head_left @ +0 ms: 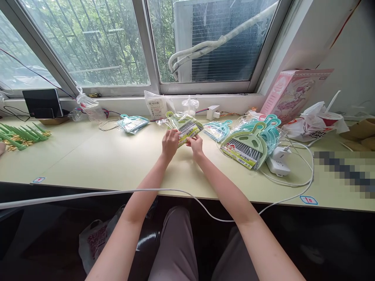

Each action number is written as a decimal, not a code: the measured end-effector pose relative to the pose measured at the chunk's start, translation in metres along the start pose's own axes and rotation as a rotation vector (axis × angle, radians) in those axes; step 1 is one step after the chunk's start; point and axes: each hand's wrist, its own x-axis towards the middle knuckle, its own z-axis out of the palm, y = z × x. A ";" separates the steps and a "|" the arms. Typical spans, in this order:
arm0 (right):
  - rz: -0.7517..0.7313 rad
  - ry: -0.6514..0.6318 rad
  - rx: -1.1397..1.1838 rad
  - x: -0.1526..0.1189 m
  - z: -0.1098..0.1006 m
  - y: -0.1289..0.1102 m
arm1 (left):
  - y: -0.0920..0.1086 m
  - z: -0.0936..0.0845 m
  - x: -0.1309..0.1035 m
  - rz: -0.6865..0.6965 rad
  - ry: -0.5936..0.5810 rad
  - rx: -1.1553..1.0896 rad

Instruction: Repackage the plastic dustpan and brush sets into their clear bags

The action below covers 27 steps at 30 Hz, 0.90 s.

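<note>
Between my hands is a green mini dustpan and brush set [185,124] in a clear plastic bag with a yellow-green label card. My left hand [170,146] grips its left edge, fingers closed on the card. The lower right corner of the label is pinched by my right hand [194,144]. To the right lies a pile of similar bagged sets, with a green set [246,146] on top and teal ones [272,130] behind. Another teal bagged set [218,130] rests just right of my hands, and one more blue-teal set [133,123] is farther left.
A white power strip [278,166] with cables sits by the pile. A white cable [117,192] crosses over my forearms at the table's front edge. Along the window stand a tablet [42,103], a plastic cup [93,109] and a pink box [295,93]. Green flower-like pieces [20,134] lie at left.
</note>
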 end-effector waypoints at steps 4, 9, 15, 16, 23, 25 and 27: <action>0.025 0.025 0.022 0.003 -0.003 -0.002 | 0.004 -0.001 -0.001 0.068 -0.091 -0.097; -0.016 -0.024 0.035 0.004 -0.003 -0.005 | 0.011 -0.002 0.001 0.036 -0.050 -0.102; -0.025 -0.063 0.042 0.001 -0.001 -0.003 | 0.011 -0.004 0.000 0.113 -0.195 -0.088; -0.020 -0.047 0.052 0.001 -0.001 -0.002 | 0.012 -0.004 0.000 0.114 -0.201 -0.096; -0.010 0.127 0.191 0.008 -0.006 -0.001 | 0.013 -0.002 0.001 0.141 -0.175 -0.060; -0.003 0.149 0.220 0.008 -0.006 0.000 | 0.013 -0.001 0.000 0.167 -0.197 -0.031; 0.011 0.166 0.236 0.008 -0.006 -0.001 | 0.015 0.001 -0.002 0.205 -0.253 -0.006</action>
